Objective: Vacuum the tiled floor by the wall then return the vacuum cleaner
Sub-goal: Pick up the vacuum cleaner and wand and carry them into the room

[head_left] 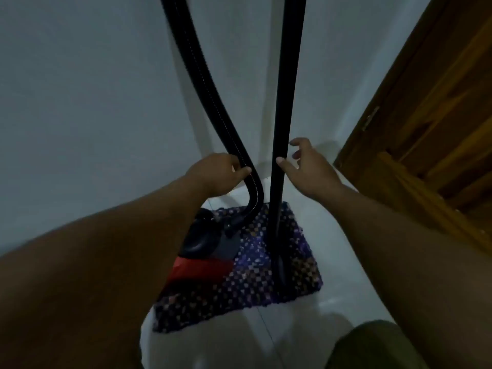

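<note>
Vacuum cleaner (205, 246) on mat (255, 283); left hand (215, 177) grips hose (213, 102); right hand (308, 166) splayed, thumb touching wand (285, 102).

A small mat (266, 283) with purple and pink squares lies low down, below both hands. A brown wooden door (431, 134) stands to the right of the right hand. Something dull green (372, 344) shows below the right arm.

A narrow gap lies between hose (213, 107) and wand (283, 102); wall (93, 89) behind, door (426, 115) right.
</note>
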